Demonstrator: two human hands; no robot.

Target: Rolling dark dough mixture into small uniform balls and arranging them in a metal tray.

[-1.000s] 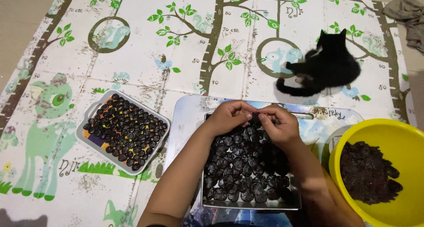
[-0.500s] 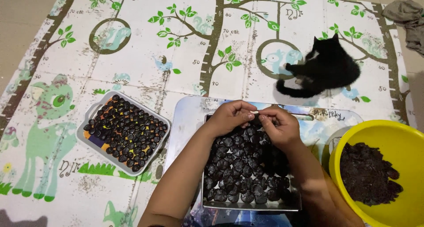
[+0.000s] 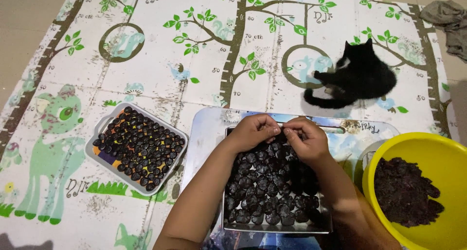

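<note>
I see no packages, screens or signs near my hands, only a small dark handwritten marking on the blue board just right of them.

The left hand and right hand have drawn together, fingertips touching.

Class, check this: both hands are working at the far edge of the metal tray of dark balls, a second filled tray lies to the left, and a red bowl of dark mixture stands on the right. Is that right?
Not quite: the bowl is yellow, not red, as the head view shows. The rest stands: the left hand and right hand work at the far edge of the metal tray, and the second tray lies to the left.
</note>
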